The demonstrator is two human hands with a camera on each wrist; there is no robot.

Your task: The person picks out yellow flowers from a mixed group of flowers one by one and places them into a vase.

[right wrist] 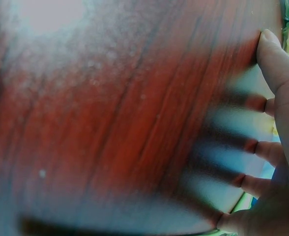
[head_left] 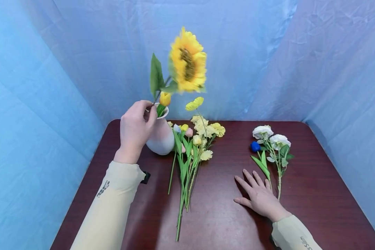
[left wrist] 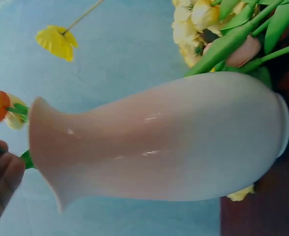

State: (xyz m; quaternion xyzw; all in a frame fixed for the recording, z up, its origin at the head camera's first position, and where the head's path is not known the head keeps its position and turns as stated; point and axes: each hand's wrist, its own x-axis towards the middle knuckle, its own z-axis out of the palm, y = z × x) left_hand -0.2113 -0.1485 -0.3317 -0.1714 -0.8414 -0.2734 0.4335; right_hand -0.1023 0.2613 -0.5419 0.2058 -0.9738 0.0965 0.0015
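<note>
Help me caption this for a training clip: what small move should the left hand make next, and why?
Probably ease the sunflower down into the vase. The left hand pinches its stem close to the vase's opening, where a yellow-orange tulip already stands, and the sunflower sits well above that tulip. Where the stem's lower end lies is hidden.

Vase (head_left: 160, 139) on table (head_left: 218, 180), left, tulip (head_left: 165, 99) in its mouth; sunflower (head_left: 189, 64) above, in left hand (head_left: 135, 126). Loose flowers (head_left: 183, 167) lie right of vase. At right, second tulip (head_left: 255, 146) beside flower spray (head_left: 280, 141), right hand (head_left: 259, 197) before both. Curtain (head_left: 234, 62) behind.
</note>
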